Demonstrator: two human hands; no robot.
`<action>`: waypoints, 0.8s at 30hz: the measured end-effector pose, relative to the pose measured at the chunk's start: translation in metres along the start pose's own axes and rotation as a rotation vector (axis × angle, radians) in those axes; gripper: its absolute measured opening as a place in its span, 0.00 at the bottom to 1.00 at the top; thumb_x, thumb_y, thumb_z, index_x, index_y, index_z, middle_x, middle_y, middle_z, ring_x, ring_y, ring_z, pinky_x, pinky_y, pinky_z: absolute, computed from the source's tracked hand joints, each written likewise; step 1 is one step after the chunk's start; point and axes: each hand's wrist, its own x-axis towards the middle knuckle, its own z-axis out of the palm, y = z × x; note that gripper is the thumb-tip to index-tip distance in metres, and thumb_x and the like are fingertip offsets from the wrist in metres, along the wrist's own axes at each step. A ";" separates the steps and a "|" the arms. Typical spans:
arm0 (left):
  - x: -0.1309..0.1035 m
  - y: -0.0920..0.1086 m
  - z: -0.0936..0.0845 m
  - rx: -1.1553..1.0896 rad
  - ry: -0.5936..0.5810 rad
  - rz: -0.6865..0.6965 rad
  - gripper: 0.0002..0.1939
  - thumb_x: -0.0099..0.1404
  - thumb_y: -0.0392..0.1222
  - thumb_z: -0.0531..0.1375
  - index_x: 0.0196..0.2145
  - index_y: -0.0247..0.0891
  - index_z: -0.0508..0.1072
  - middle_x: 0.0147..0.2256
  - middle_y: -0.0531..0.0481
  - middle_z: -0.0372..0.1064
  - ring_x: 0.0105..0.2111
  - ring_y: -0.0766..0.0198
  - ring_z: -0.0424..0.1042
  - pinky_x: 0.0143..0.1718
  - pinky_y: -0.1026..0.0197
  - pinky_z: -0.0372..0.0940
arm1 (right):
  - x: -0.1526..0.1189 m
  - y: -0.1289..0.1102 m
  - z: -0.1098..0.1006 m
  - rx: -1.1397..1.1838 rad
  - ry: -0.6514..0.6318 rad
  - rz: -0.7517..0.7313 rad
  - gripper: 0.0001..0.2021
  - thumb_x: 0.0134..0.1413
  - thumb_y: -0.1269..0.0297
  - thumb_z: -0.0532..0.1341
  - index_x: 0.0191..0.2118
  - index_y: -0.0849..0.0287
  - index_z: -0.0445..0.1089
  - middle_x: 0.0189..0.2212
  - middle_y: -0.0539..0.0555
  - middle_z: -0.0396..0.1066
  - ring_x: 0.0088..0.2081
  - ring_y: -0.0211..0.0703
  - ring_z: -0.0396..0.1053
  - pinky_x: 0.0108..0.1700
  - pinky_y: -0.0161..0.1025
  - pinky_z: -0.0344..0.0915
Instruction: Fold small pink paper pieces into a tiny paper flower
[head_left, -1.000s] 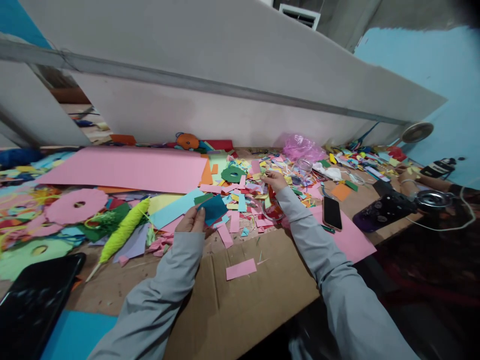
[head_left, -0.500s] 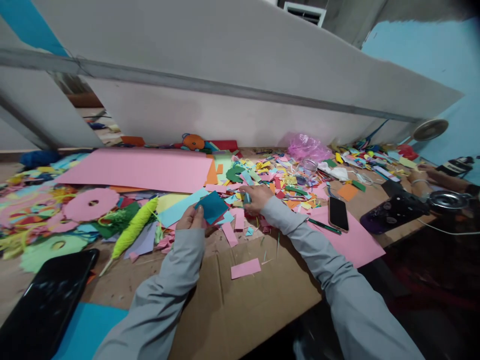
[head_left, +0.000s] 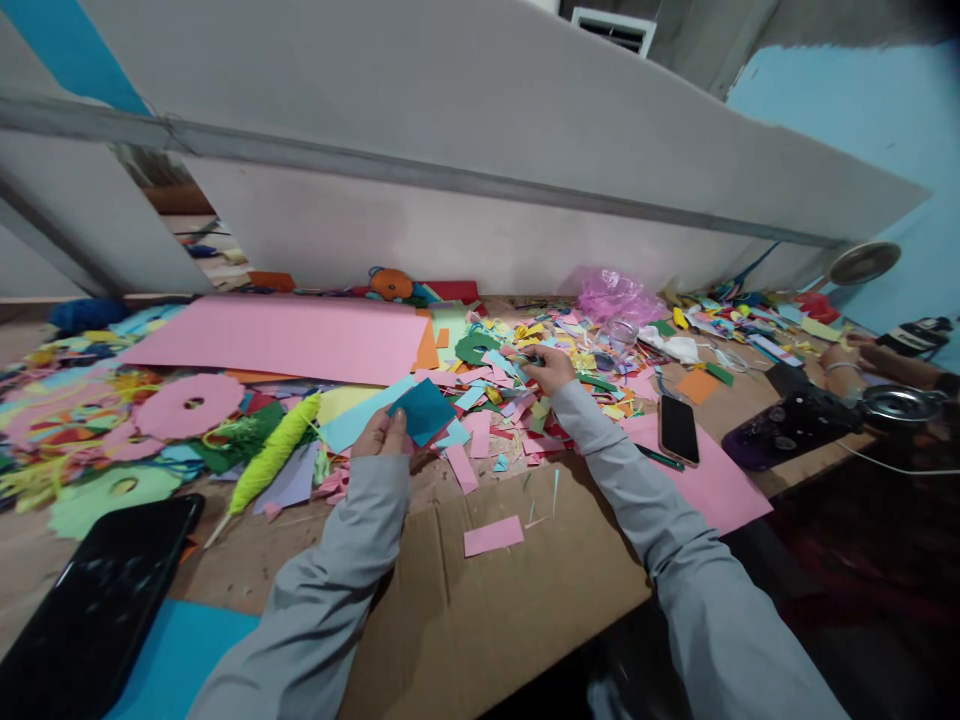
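My left hand [head_left: 381, 433] pinches a dark teal piece of paper [head_left: 425, 412] between thumb and fingers, above the pile's near edge. My right hand [head_left: 551, 370] is over the heap of coloured paper scraps [head_left: 517, 385], its fingers closed round something small and dark that I cannot make out. On the cardboard sheet [head_left: 517, 610] below my hands lies a small pink paper strip [head_left: 493, 537]. More pink strips [head_left: 461, 468] rest between the hands.
A large pink sheet [head_left: 277, 335] lies at the back left, near a spindle of yellow-green yarn [head_left: 276, 452]. A black phone [head_left: 97, 600] is at the left; another phone [head_left: 678, 430] and a pen [head_left: 660, 457] lie right. Beyond a tumbler [head_left: 787, 425] is another person's hand [head_left: 841, 368].
My right hand has moved right and slightly away from me across the scraps, uncovering pieces where it was. The left hand still holds the teal paper in nearly the same place.
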 end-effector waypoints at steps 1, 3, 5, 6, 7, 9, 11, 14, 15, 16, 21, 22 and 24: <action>0.001 -0.001 0.000 -0.002 0.013 0.002 0.17 0.53 0.54 0.61 0.32 0.38 0.74 0.26 0.51 0.72 0.31 0.60 0.70 0.34 0.61 0.66 | 0.000 0.001 0.000 0.016 0.003 0.003 0.13 0.43 0.67 0.60 0.38 0.59 0.74 0.32 0.48 0.74 0.35 0.41 0.69 0.40 0.36 0.64; 0.003 -0.005 0.000 -0.003 0.034 0.025 0.16 0.52 0.54 0.61 0.30 0.37 0.73 0.25 0.52 0.71 0.29 0.62 0.69 0.32 0.63 0.66 | -0.001 -0.001 0.000 0.011 -0.002 -0.011 0.13 0.43 0.68 0.60 0.38 0.58 0.74 0.32 0.48 0.74 0.36 0.41 0.69 0.40 0.36 0.64; 0.006 -0.009 -0.001 -0.010 0.059 0.056 0.16 0.51 0.54 0.61 0.28 0.37 0.72 0.23 0.52 0.69 0.26 0.64 0.67 0.30 0.63 0.65 | -0.004 -0.005 0.002 -0.056 -0.015 -0.029 0.13 0.45 0.69 0.59 0.40 0.57 0.74 0.35 0.48 0.75 0.38 0.41 0.70 0.42 0.35 0.64; 0.007 -0.010 -0.001 -0.015 0.069 0.067 0.16 0.51 0.54 0.62 0.27 0.37 0.72 0.22 0.53 0.69 0.25 0.64 0.66 0.29 0.64 0.64 | -0.007 -0.009 0.003 -0.111 -0.030 -0.035 0.14 0.47 0.68 0.58 0.41 0.56 0.74 0.37 0.48 0.75 0.40 0.41 0.70 0.42 0.36 0.64; 0.008 -0.012 -0.001 -0.018 0.076 0.073 0.16 0.50 0.54 0.62 0.26 0.37 0.72 0.21 0.53 0.67 0.24 0.65 0.65 0.28 0.64 0.64 | -0.010 -0.013 0.006 -0.179 -0.062 -0.044 0.14 0.49 0.67 0.58 0.44 0.55 0.73 0.39 0.49 0.75 0.41 0.42 0.70 0.43 0.36 0.64; 0.009 -0.014 -0.001 -0.020 0.079 0.077 0.15 0.50 0.53 0.62 0.25 0.37 0.71 0.19 0.54 0.65 0.23 0.65 0.64 0.27 0.64 0.63 | -0.018 -0.021 0.012 -0.326 -0.187 -0.098 0.18 0.51 0.60 0.60 0.49 0.54 0.70 0.43 0.51 0.74 0.44 0.46 0.70 0.44 0.39 0.64; 0.009 -0.014 -0.001 -0.018 0.090 0.086 0.15 0.50 0.52 0.62 0.22 0.38 0.69 0.17 0.55 0.61 0.22 0.66 0.62 0.26 0.65 0.61 | -0.026 -0.030 0.020 -0.471 -0.327 -0.220 0.28 0.46 0.52 0.64 0.54 0.54 0.66 0.49 0.55 0.71 0.48 0.51 0.68 0.46 0.41 0.63; 0.009 -0.013 -0.004 0.027 0.096 0.097 0.16 0.52 0.51 0.60 0.18 0.38 0.63 0.14 0.57 0.55 0.19 0.69 0.56 0.22 0.66 0.56 | -0.035 -0.037 0.030 -0.642 -0.340 -0.286 0.22 0.51 0.56 0.61 0.53 0.54 0.67 0.48 0.57 0.72 0.47 0.51 0.68 0.47 0.42 0.61; 0.009 -0.012 -0.006 0.049 0.088 0.088 0.17 0.53 0.51 0.60 0.17 0.38 0.62 0.14 0.57 0.54 0.18 0.69 0.54 0.21 0.66 0.53 | -0.036 -0.038 0.032 -0.676 -0.321 -0.273 0.18 0.54 0.60 0.59 0.51 0.53 0.68 0.46 0.56 0.73 0.47 0.49 0.68 0.46 0.41 0.61; 0.009 -0.011 -0.007 0.070 0.073 0.076 0.17 0.54 0.51 0.59 0.17 0.38 0.61 0.13 0.58 0.53 0.17 0.70 0.53 0.20 0.67 0.51 | -0.036 -0.039 0.033 -0.695 -0.302 -0.253 0.15 0.56 0.64 0.56 0.49 0.53 0.70 0.45 0.56 0.74 0.46 0.48 0.69 0.46 0.40 0.61; 0.012 -0.007 -0.011 0.055 0.032 0.026 0.16 0.53 0.52 0.59 0.19 0.38 0.63 0.13 0.59 0.55 0.16 0.71 0.52 0.18 0.68 0.49 | -0.031 -0.039 0.023 -0.631 -0.188 -0.193 0.15 0.57 0.68 0.54 0.47 0.51 0.72 0.45 0.51 0.74 0.46 0.44 0.70 0.45 0.37 0.62; 0.013 -0.007 -0.011 0.020 0.048 0.036 0.15 0.53 0.52 0.60 0.22 0.37 0.66 0.14 0.58 0.57 0.16 0.71 0.54 0.19 0.68 0.51 | -0.030 -0.040 0.020 -0.604 -0.166 -0.196 0.14 0.57 0.68 0.54 0.47 0.51 0.72 0.45 0.50 0.74 0.46 0.43 0.70 0.44 0.36 0.62; 0.015 -0.005 -0.011 -0.024 0.088 0.055 0.15 0.53 0.53 0.59 0.27 0.37 0.70 0.15 0.58 0.59 0.17 0.71 0.55 0.19 0.68 0.52 | -0.032 -0.044 0.014 -0.557 -0.164 -0.217 0.13 0.57 0.66 0.56 0.46 0.51 0.72 0.44 0.49 0.75 0.45 0.43 0.70 0.43 0.36 0.62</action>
